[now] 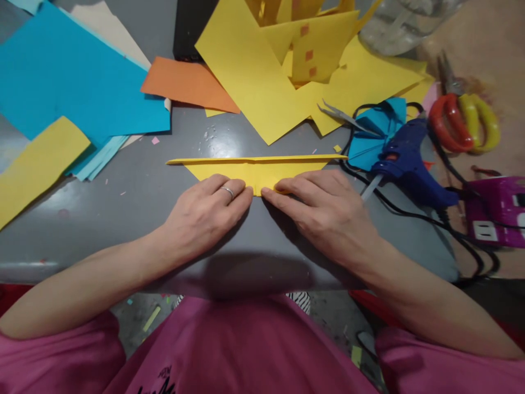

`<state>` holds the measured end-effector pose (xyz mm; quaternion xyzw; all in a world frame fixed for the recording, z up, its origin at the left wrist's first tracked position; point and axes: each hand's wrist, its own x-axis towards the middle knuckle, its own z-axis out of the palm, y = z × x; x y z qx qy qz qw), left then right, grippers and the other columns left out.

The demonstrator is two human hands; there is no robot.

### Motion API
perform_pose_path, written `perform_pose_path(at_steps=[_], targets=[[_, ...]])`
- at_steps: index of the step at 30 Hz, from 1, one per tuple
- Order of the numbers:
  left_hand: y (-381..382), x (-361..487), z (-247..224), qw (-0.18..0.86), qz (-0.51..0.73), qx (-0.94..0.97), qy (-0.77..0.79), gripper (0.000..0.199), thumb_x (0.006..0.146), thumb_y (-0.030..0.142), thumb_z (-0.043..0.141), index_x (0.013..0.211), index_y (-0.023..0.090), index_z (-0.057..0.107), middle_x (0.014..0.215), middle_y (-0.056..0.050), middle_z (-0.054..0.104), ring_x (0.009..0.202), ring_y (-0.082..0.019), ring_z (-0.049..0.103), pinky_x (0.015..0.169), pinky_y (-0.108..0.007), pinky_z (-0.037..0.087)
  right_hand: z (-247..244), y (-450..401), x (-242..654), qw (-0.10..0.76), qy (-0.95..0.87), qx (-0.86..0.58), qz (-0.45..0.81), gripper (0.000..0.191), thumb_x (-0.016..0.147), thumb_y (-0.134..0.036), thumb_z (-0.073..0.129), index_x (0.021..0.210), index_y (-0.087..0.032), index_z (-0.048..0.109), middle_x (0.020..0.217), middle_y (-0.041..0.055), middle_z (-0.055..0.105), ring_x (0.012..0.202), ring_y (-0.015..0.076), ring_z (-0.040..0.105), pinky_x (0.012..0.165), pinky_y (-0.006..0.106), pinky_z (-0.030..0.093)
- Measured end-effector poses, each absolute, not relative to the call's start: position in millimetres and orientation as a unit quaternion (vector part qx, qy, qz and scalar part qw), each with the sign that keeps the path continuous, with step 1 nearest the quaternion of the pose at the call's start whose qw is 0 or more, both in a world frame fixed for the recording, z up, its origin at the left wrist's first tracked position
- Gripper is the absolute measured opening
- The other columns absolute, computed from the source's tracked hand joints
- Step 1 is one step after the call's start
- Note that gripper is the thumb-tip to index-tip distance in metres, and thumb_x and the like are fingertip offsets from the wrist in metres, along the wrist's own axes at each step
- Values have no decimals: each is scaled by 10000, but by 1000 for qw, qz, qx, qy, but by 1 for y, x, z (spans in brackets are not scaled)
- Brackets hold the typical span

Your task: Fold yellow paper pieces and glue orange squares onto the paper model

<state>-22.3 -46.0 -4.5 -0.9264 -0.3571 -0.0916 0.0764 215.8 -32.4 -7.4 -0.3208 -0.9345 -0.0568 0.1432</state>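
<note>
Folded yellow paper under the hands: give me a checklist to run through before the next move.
1. Left hand on the folded yellow paper: ok, fingers at its near edge.
2. Right hand on it too: ok, fingers at the near edge, right of the middle.
3. Crease fully pressed: cannot tell, fingers cover part of the near edge.
4. Tweezers off the paper: ok, they lie beyond its far edge.
5. Glue stick well away from the right hand: not ok, it lies close by.
6. Glue gun cold: cannot tell.

Passing is possible left of the left hand; beside the right hand, a glue gun blocks the way.
</note>
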Motion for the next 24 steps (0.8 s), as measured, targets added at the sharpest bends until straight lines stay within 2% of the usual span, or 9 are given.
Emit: perform_pose_path(at_steps=[6,12,24], targets=[[-46,-23,-5,43,-96,-925,-365,299,1025,101,393,1058,155,686,963,-89,744,832,-199,670,730,-339,537,-10,-33,217,153,-930,-333,3,311,1028,-154,487,1218,-183,731,1035,102,771,928,228,648,782,369,461],[-47,-23,-5,51,-104,-926,-360,291,1029,105,394,1083,133,678,989,-94,750,838,-195,683,742,-328,550,-8,-35,214,139,-933,-330,-21,314,1036,-150,462,1199,-152,731,1031,111,771,933,232,656,783,371,462],[-48,-21,-6,35,-107,-932,-345,307,1021,91,387,1179,126,648,1082,-119,752,904,-200,706,786,-334,576,-3,-34,218,123,-932,-341,19,313,1020,-153,467,1172,-192,737,1048,101,767,940,243,655,803,390,474]])
